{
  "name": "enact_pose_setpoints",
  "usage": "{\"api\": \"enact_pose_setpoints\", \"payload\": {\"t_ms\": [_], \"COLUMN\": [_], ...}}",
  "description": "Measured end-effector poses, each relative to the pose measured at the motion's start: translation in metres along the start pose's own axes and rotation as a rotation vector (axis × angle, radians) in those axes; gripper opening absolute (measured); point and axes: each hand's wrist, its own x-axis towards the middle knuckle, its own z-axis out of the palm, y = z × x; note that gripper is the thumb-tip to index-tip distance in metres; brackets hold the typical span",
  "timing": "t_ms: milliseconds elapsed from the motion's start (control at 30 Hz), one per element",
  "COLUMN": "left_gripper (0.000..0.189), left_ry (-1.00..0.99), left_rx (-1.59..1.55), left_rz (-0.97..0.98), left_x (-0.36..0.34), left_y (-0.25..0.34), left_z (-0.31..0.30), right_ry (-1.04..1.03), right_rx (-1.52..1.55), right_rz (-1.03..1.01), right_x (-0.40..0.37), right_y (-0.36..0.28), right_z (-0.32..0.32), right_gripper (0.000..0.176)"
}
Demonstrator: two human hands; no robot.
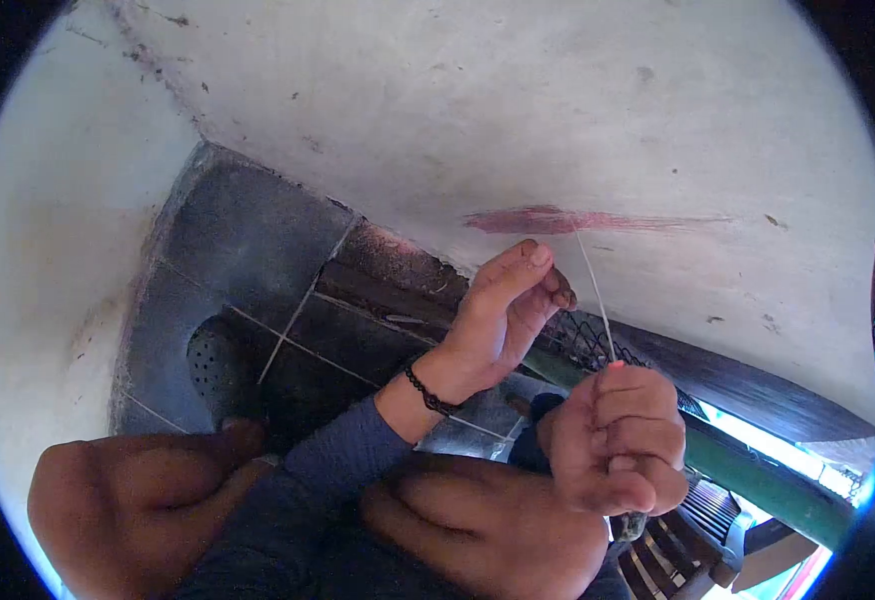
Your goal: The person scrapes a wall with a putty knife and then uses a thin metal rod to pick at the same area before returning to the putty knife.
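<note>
My right hand (pixel 618 440) is wrapped in a fist round the handle of a thin-shafted screwdriver (pixel 596 290). Its pale metal shaft slants up from a reddish collar to the wall, where the tip meets a dark red smeared patch (pixel 538 220). The dark butt of the handle pokes out below the fist. Left of the shaft, my left hand (pixel 508 310) hovers near the wall with fingers loosely curled and the thumb apart from them. I see nothing held in it. A black braided bracelet (pixel 428 392) circles that wrist.
The stained white wall (pixel 658 120) rises in front and meets another wall at left. Dark floor tiles (pixel 248 220) lie below, with a perforated clog (pixel 220 365) on a foot. My bent knees are close. A green rail (pixel 758 480) and a slatted wooden chair (pixel 678 545) stand at right.
</note>
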Motion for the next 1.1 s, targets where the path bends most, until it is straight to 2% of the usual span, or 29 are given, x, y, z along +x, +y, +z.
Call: {"api": "enact_pose_setpoints", "payload": {"t_ms": [33,133,233,333,367,433,500,633,733,767,833,900,1000,1033,1100], "left_gripper": [0.017,0.027,0.017,0.017,0.017,0.017,0.017,0.018,0.018,0.017,0.017,0.023,0.026,0.027,0.027], "left_ry": [-0.015,-0.022,-0.023,-0.040,-0.008,0.056,0.023,0.032,-0.016,-0.030,-0.074,-0.009,0.035,0.045,0.007], "left_rx": [0.003,0.024,-0.027,-0.008,-0.011,-0.012,-0.002,-0.006,-0.006,-0.011,-0.021,-0.007,0.014,0.020,0.005], "left_rz": [-0.004,-0.013,0.000,-0.004,-0.016,-0.023,0.002,-0.013,0.003,0.012,0.020,-0.014,-0.007,-0.005,-0.015], "left_x": [0.000,0.002,0.002,0.001,0.000,0.000,0.000,-0.001,0.001,0.001,0.004,0.001,0.004,0.003,0.004], "left_y": [-0.001,-0.002,-0.002,-0.002,-0.003,0.000,0.001,0.005,0.005,0.005,0.003,0.004,0.005,0.005,0.007], "left_z": [-0.002,-0.006,-0.001,-0.002,0.001,0.008,0.001,0.004,0.001,-0.002,-0.006,0.000,0.001,0.000,-0.006], "right_ry": [0.012,0.026,0.008,-0.064,0.062,0.029,0.022,0.060,-0.023,0.078,-0.023,0.042,-0.023,0.036,-0.013], "right_rx": [-0.116,-0.089,-0.025,-0.215,-0.042,-0.065,0.014,0.027,-0.084,0.151,0.175,-0.044,-0.026,0.058,-0.043], "right_rz": [-0.001,-0.018,0.010,0.055,0.042,0.020,-0.002,0.094,0.065,0.044,0.093,0.201,0.057,0.042,0.069], "right_x": [-0.003,-0.001,0.003,-0.005,-0.016,-0.011,-0.004,-0.011,-0.002,0.004,-0.002,-0.011,-0.003,-0.001,-0.007], "right_y": [0.004,0.007,-0.006,0.009,0.025,0.011,-0.002,0.025,0.001,-0.002,0.018,0.025,0.007,0.003,0.020], "right_z": [0.002,0.007,-0.006,-0.005,0.003,0.000,-0.003,0.006,-0.005,-0.001,-0.007,0.003,-0.009,-0.010,-0.013], "right_gripper": [0.040,0.041,0.040,0.039,0.038,0.036,0.034,0.036,0.032,0.031,0.034,0.037,0.033,0.035,0.039]}}
